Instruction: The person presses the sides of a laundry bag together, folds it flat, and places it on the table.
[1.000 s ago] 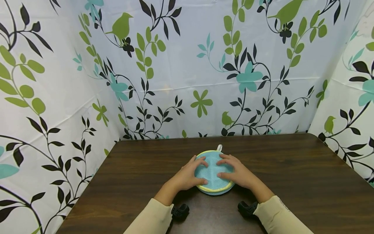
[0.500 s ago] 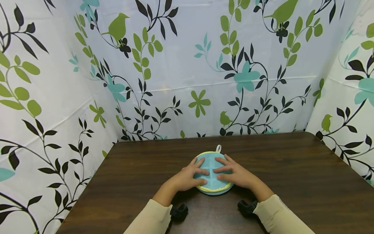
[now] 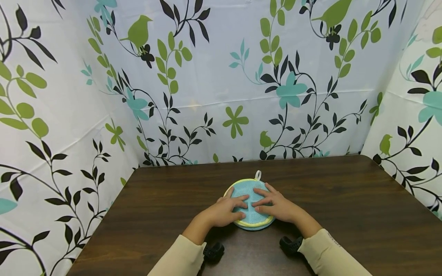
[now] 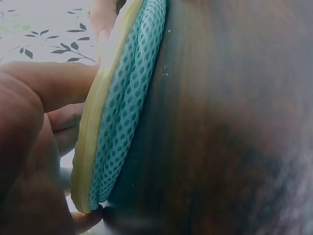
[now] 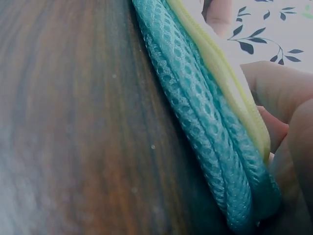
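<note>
A round, flat turquoise mesh laundry bag [image 3: 251, 188] with yellow trim and a white loop [image 3: 258, 175] at its far edge lies on the table. My left hand [image 3: 224, 210] rests over its left side, fingers spread on the top. In the left wrist view, one fingertip [image 4: 87, 221] sits right at the bag's lower edge by the table. Over the right side lies my right hand [image 3: 277, 207], fingers spread and fairly straight across the mesh. Both wrist views show the bag's folded mesh side [image 5: 195, 117] below the yellow trim.
The dark wooden table [image 3: 345, 207] extends around the bag on all sides. A white curtain [image 3: 214, 69] with birds and leaves hangs behind it and along both sides. Black wrist devices [image 3: 214, 251] sit under the cream sleeves [image 3: 183, 255].
My left fingers have shifted slightly, and more of the bag's left yellow edge shows. The right fingers have spread a little inward over the mesh. The bag stays in place.
</note>
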Action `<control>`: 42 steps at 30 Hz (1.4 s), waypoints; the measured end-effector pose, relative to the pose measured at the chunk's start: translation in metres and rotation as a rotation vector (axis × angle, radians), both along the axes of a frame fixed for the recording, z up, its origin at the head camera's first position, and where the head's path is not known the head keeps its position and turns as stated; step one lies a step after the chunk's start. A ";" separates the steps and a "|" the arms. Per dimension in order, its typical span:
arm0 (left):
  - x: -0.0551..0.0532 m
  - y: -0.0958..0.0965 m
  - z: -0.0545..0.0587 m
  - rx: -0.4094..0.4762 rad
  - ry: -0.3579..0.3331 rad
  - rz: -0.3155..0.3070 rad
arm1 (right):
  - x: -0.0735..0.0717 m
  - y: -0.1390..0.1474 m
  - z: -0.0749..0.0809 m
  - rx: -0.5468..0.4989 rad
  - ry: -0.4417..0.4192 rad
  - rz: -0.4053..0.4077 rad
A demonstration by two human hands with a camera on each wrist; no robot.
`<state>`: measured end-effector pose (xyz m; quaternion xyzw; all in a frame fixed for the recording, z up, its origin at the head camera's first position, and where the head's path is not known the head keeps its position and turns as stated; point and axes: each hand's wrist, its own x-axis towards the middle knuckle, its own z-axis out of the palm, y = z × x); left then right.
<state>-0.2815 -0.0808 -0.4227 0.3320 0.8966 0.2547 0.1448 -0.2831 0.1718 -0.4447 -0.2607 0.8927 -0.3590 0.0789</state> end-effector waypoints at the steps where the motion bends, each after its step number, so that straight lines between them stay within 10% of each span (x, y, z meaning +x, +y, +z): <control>1: 0.000 0.000 0.000 0.007 -0.006 0.000 | 0.000 0.000 0.000 0.000 0.002 0.001; 24: -0.012 -0.007 -0.012 0.192 -0.051 0.053 | -0.001 0.007 -0.003 -0.287 -0.012 -0.102; 42: -0.012 -0.008 -0.021 0.256 -0.076 0.030 | 0.001 0.007 -0.009 -0.196 -0.006 -0.165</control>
